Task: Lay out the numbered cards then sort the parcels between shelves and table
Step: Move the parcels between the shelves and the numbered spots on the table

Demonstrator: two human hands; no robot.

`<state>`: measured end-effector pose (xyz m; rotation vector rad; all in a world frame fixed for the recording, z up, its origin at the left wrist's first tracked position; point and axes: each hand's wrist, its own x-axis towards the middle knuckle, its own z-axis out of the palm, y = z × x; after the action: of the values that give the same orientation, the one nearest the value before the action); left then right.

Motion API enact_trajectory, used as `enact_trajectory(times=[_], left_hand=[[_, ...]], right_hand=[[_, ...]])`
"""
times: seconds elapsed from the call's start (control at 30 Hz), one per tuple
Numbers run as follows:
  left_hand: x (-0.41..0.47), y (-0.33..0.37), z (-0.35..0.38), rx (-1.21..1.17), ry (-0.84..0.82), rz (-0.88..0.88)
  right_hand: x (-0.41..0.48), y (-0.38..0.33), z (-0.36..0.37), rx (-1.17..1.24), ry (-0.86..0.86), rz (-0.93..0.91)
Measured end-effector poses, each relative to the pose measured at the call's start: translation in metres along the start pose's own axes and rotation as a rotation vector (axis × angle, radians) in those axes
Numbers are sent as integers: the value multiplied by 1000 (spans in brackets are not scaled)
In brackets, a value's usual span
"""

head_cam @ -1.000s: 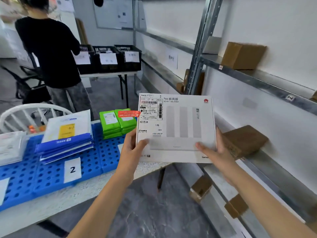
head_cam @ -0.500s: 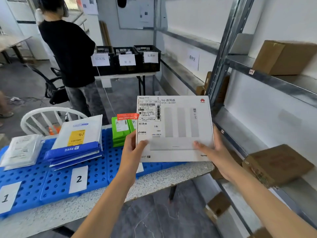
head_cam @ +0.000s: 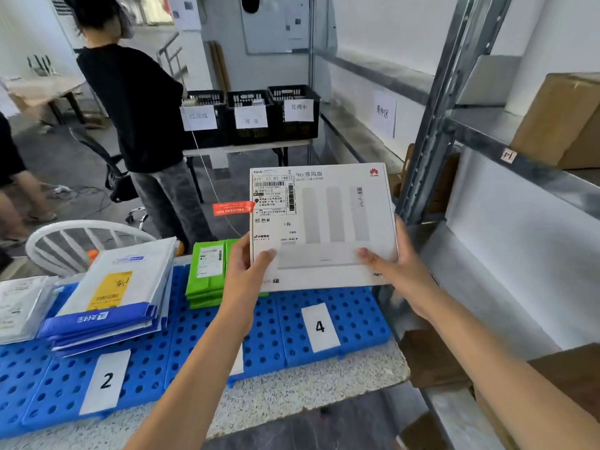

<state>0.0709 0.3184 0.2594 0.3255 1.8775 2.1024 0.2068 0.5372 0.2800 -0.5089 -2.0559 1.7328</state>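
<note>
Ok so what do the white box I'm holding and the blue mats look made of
White box: likely matte printed cardboard, going by flat faces, crisp edges, stuck-on label. Blue mats: probably moulded plastic, with even colour and a regular grid of round holes.

box [head_cam: 324, 222] held above card 4 [head_cam: 320, 327], mailer stack [head_cam: 110, 300] behind card 2 [head_cam: 105, 381]

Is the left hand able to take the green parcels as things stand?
Probably not yet: the left hand grips the white box, shared with the right hand. The green parcels lie close beside it with nothing between, so once freed, likely yes.
</note>
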Motion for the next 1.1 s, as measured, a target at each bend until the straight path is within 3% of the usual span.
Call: enact_trajectory(times=[0.77,1.1], left_hand=[[186,-101,44,33,83,-281],[229,-150,41,78,69,-410]], right_hand=[[204,102,0,-82,-68,288],[249,165,11,-127,-86,439]])
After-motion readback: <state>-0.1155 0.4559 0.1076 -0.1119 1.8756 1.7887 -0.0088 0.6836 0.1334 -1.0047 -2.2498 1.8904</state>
